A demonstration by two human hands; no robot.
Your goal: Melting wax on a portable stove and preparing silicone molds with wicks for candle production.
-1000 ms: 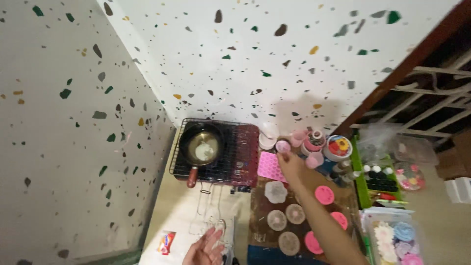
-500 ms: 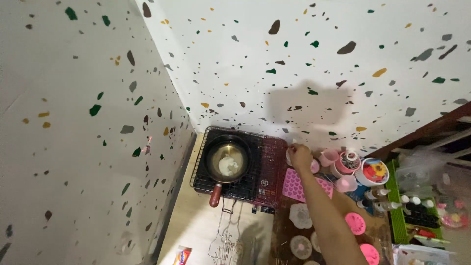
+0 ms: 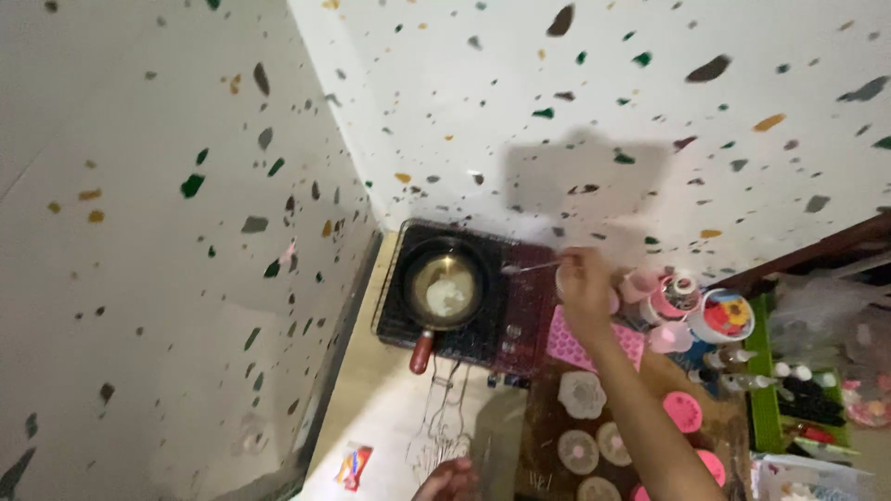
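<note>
The right hand (image 3: 587,283) reaches forward over the counter with its fingers pinched on the handle of a small metal spoon (image 3: 529,268), which points left toward a small dark pan (image 3: 445,286). The spoon's bowl hangs just past the pan's right rim, above the stove's dark top and apart from the pale, partly melted lump that sits in the pan. The pan rests on a black portable stove (image 3: 506,325), its reddish handle pointing toward the near edge. The left hand (image 3: 449,481) shows only at the bottom edge of the view, fingers curled; whether it grips anything cannot be told. Just right of the stove lies a pink silicone mould (image 3: 566,345), partly under the right forearm, and nearer the person round moulds (image 3: 582,394) sit on a brown board. Pink cups and a small tub (image 3: 724,315) with coloured contents cluster to the right, near a green tray of little bottles. A wire whisk (image 3: 444,417) lies on the pale countertop (image 3: 371,408) below the stove, and a small red wrapper sits nearer the left wall. White walls speckled with coloured chips meet in a corner behind the stove.
</note>
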